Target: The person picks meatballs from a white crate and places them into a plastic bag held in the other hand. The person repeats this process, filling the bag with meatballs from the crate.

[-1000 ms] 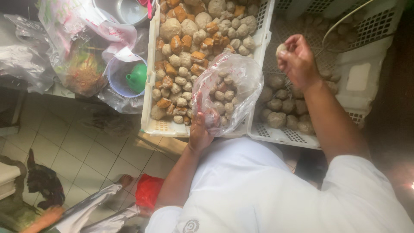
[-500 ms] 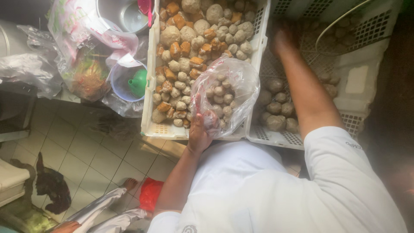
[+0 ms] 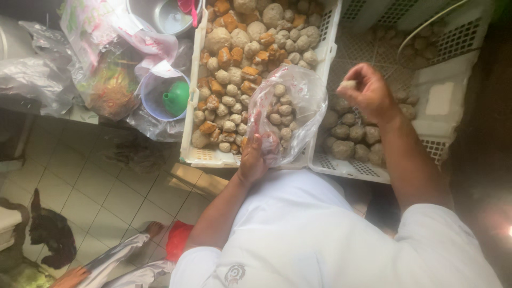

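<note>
Just half a second before, the right hand (image 3: 368, 93) had been reaching deep into the right crate (image 3: 437, 149), low among the balls; now it was lifted clear of them, curled nearly closed around a small pale ball (image 3: 348, 84) pinched at the fingertips. A second back it had been raised in much the same way, so by my reading this was one more pick in a repeating round of filling. The left hand (image 3: 255, 154) had hardly shifted across the three pictures: it gripped the near edge of the clear plastic bag (image 3: 290, 114), fingers closed on the film, holding the mouth open above the seam between the two crates. The bag already held a fair heap of round brownish balls and hung partly over the left crate (image 3: 198, 154), which was packed with pale balls and orange-brown cubes.

Much stayed hard to read. Fingers covered most of the pinched ball, so its full shape could not be told. Glare and creases in the film blurred the bag's contents. The far part of the right crate lay in shadow, its balls barely visible. On the counter to the left, crumpled bags covered what sat under them, beside a pale tub holding a green funnel (image 3: 176, 97).
</note>
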